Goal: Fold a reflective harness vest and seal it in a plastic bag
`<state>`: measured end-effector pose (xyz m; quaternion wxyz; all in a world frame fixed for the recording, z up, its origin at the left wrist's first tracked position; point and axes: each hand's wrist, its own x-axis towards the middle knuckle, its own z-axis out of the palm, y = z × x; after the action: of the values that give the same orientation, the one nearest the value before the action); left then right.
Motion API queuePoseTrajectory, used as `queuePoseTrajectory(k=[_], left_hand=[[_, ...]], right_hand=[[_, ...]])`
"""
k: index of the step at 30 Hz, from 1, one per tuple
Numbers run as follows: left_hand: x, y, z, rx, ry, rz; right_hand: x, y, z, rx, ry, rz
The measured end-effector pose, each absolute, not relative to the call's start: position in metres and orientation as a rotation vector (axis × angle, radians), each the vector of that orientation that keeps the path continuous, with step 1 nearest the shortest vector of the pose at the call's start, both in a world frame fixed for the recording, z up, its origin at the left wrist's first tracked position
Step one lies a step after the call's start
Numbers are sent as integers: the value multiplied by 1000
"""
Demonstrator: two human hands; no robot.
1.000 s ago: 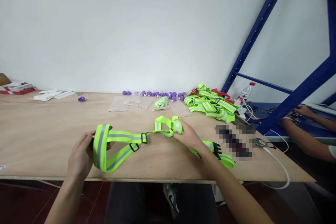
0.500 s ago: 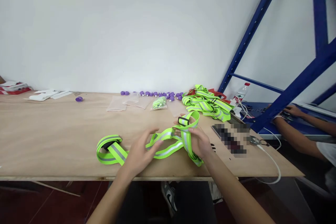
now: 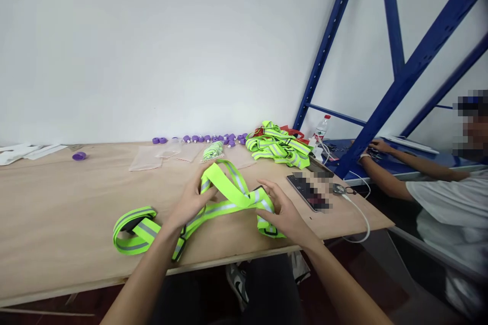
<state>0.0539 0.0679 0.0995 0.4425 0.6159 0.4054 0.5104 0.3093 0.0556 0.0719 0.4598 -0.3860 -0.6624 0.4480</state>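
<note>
A neon-green strap harness with silver reflective stripes lies loosely looped over the near part of the table. My left hand is closed on one raised band, thumb in front. On the other side, my right hand curls its fingers and thumb around the folded right end, where a dark buckle hangs at the bottom. Another green striped loop, with black inside it, rests left of my left forearm. Part of the strap passes behind that wrist, so the join is hidden.
Beyond my hands are clear bags, a bagged green strap, purple items and a heap of green straps. A phone and cable lie right. Past the blue rack, another person works at a blue surface.
The view has swung right. My left hand has lifted a band of the harness into a raised loop. My right hand has lowered the buckled end it held up toward the table.
</note>
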Motion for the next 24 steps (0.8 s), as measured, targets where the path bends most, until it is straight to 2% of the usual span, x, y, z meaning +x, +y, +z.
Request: queuePoseTrajectory(k=[3,7,12,19,24], left_hand=[[41,72,116,1610,865,1300],[33,78,143,1645,898,1419],[41,78,175,1758,912,1559],[54,84,220,1820,737,1740],[57,97,261,1919,657,1871]], right_hand=[[321,51,66,-1050,-1658,944],[325,38,60,-1108,-1757,576],[314,26,65,-951,-1837,213],[310,32,96,-792,-1616,631],[314,38,127,-768,-1644,634]])
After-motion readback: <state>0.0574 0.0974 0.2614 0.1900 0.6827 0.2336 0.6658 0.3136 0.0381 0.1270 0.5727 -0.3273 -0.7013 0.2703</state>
